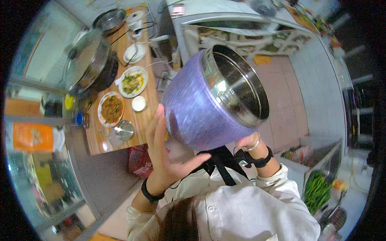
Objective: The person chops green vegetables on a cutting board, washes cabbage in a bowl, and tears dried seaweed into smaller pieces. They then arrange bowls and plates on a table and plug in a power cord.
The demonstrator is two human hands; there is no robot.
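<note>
A large round purple pot (196, 102) with a shiny steel neck and rim is tilted in front of me, its mouth facing up and right. The inside that shows is bare steel. My right hand (248, 141) supports it from below near the rim, with most of the fingers hidden behind the pot. Beside the pot's lower left side, my left hand (164, 153) is spread with thumb and fingers apart. Its fingertips are close to the purple wall; whether they touch it I cannot tell.
To the left, a wooden table (138, 126) carries plates of food (111, 108), a white cup (139, 103), a glass lid or dish (124, 130) and a large lidded pot (90, 66). A red bag (140, 161) is below. Green vegetables (317, 191) lie at lower right.
</note>
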